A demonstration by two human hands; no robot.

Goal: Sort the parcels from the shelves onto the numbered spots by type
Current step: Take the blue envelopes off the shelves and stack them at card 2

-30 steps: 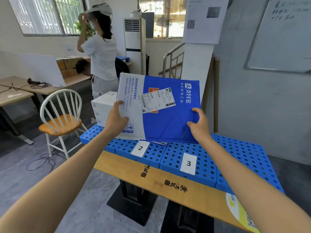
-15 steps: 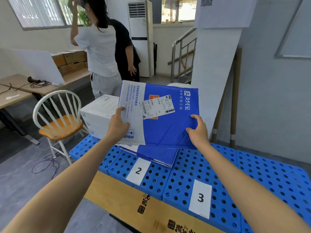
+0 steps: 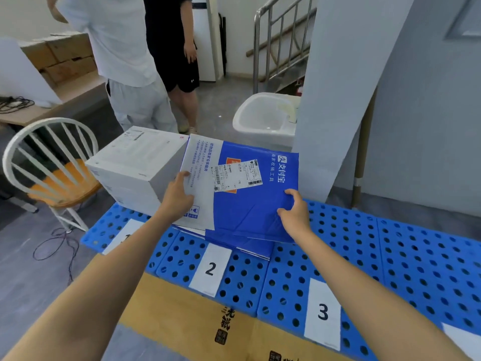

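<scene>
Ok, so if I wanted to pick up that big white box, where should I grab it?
Probably with both hands, one flat on each of two opposite side walls of the white box, low down. It is tall and smooth with no handle showing, so one hand would likely slip. Come from the chair side, since the blue envelope crowds its other side.

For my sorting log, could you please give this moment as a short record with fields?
held: mailer, blue and white, label up
left hand: grips its white side
right hand: grips its blue side
below it: stack of like mailers behind label 2
left of it: white box on the blue mat
</scene>
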